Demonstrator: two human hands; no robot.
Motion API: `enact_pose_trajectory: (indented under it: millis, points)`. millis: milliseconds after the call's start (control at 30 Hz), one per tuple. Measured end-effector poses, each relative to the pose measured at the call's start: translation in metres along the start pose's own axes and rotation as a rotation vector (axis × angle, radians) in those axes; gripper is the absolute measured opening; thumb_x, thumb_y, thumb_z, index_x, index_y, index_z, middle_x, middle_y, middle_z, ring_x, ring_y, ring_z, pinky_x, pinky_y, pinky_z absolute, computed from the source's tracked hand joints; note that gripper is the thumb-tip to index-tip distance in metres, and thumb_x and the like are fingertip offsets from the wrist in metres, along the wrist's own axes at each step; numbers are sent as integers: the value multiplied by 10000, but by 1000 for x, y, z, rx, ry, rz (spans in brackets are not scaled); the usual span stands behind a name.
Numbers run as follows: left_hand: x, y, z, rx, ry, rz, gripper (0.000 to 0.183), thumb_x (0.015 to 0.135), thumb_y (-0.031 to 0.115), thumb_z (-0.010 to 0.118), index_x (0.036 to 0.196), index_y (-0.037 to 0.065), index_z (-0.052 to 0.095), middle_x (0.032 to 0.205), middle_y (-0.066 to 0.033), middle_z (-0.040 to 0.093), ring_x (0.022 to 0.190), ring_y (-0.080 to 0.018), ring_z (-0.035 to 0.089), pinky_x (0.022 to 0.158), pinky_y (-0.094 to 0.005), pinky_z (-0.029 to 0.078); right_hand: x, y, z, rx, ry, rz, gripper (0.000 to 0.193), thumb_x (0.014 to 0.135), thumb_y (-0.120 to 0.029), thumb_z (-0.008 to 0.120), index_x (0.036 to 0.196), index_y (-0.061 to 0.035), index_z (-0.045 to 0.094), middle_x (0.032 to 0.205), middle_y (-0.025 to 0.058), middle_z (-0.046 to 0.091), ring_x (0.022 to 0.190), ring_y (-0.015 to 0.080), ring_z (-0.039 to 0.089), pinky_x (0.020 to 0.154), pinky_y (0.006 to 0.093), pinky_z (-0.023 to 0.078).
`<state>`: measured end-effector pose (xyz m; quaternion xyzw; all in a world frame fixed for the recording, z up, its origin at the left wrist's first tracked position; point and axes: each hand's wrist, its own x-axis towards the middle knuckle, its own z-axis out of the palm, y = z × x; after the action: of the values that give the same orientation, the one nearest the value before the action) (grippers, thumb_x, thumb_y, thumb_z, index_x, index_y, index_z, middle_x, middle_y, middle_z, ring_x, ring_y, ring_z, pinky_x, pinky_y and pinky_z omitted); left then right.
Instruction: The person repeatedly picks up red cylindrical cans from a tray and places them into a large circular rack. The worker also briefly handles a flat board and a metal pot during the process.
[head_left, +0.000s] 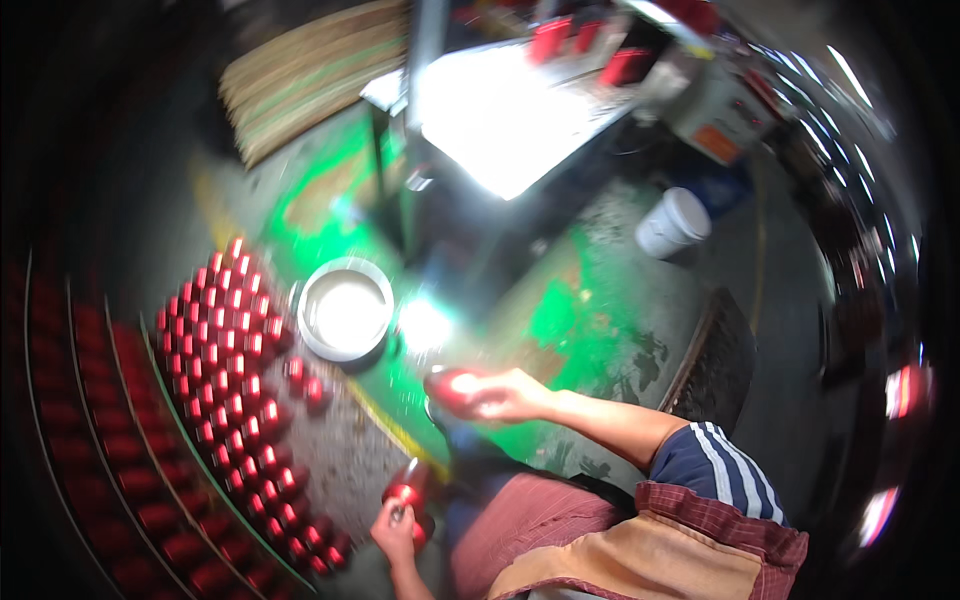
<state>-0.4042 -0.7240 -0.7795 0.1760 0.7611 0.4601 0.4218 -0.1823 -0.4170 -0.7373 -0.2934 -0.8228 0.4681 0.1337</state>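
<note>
My right hand (518, 394) is closed around a glossy red rounded vessel (452, 388) with a dark end, held out in front of me. My left hand (396, 530), lower and further left, grips another shiny red vessel (406, 484) that points upward. A further red piece shows just beside that hand, partly covered. Motion blur hides the finer shape of both vessels. A round metal pot (388, 300) with a bright whitish inside stands on the floor, ahead of my left hand.
Many red metallic vessels (235, 350) stand in rows at left, with two (305, 380) apart near the pot. A brightly lit table (500, 120) and stacked flat sheets (310, 75) are further off. A white bucket (673, 224) and a dark curved seat-like object (712, 360) lie right.
</note>
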Motion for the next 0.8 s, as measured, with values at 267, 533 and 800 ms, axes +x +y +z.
enact_pose_trajectory:
  millis: [267, 533, 800]
  points:
    - [-1, 160, 20, 439, -237, 421, 211, 870, 67, 705, 1074, 11, 695, 1018, -95, 703, 916, -196, 635, 810, -310, 517, -151, -24, -156, 225, 320, 274, 311, 821, -176, 695, 1128, -131, 695, 1072, 103, 720, 956, 251, 694, 855, 362, 534]
    - [64, 306, 200, 555, -377, 503, 231, 898, 78, 674, 1125, 37, 696, 1035, -55, 682, 932, -142, 607, 837, -281, 466, -252, 67, -243, 199, 497, 616, 352, 803, -244, 736, 1148, -182, 708, 765, 61, 654, 690, 157, 615, 649, 320, 493]
    - [126, 412, 440, 561, -579, 564, 210, 897, 64, 674, 1106, 36, 680, 922, -28, 627, 801, -111, 544, 723, -264, 414, -229, 152, -380, 349, 629, 546, 341, 802, -240, 727, 1130, -154, 701, 815, 70, 675, 729, 147, 625, 666, 295, 491]
